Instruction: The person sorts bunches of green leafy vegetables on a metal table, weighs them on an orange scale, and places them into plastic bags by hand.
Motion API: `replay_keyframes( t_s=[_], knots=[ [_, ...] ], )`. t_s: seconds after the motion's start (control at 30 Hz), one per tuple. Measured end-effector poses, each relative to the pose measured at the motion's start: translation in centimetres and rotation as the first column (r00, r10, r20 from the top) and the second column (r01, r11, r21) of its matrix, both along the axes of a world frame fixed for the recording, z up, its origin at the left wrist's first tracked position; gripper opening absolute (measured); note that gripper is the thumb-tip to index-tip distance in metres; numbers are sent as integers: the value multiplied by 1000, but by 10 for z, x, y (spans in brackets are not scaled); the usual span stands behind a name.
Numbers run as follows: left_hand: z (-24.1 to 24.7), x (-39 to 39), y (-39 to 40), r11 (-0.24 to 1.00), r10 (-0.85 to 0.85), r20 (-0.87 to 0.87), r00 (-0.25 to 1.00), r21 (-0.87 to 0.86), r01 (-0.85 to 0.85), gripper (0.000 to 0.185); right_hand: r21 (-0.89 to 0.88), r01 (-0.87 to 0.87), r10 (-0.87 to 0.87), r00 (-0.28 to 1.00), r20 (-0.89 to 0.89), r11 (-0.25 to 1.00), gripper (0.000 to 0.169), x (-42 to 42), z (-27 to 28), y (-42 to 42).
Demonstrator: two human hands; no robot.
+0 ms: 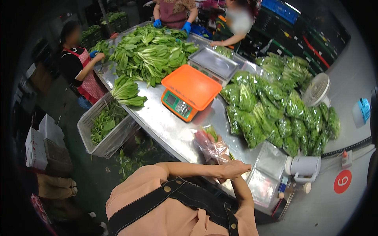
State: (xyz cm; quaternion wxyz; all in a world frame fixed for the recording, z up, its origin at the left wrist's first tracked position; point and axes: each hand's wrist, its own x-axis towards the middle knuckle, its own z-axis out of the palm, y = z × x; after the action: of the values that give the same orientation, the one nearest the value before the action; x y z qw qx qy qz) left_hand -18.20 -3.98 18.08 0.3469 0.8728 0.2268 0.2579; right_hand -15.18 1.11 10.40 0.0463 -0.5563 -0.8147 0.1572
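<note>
Near the table's front edge, my right hand (pixel 218 144) is wrapped in a clear plastic bag (pixel 203 141) and holds a small bunch of leafy greens (pixel 210 129). My left arm crosses over my right forearm. My left hand (pixel 234 169) lies at the right wrist with its fingers curled; whether it pinches the bag is hidden. Beyond the hands stands an orange digital scale (pixel 192 87) with a bare tray. A large heap of loose leafy greens (pixel 153 56) covers the far side of the metal table (pixel 159 115), and a smaller bunch (pixel 125 91) lies at its left edge.
Bagged greens (pixel 265 109) are piled at the right beside a white fan (pixel 317 88). Flat plastic bags (pixel 267 171) lie near a white jug (pixel 305 168). A second scale (pixel 214 63) stands farther back. A white crate (pixel 88 126) of greens adjoins the table's left edge. Several people stand around the table.
</note>
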Motion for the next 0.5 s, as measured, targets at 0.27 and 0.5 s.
replay_keyframes(
  t_s=[0.27, 0.5],
  knots=[
    [-2, 12, 28, 989, 38, 153, 987, -146, -15, 16, -283, -244, 239, 970, -54, 928, 59, -8, 16, -20],
    [36, 25, -14, 953, -207, 369, 906, -131, 272, 10, -377, -291, 297, 954, -45, 879, 57, 10, 61, -53]
  ],
)
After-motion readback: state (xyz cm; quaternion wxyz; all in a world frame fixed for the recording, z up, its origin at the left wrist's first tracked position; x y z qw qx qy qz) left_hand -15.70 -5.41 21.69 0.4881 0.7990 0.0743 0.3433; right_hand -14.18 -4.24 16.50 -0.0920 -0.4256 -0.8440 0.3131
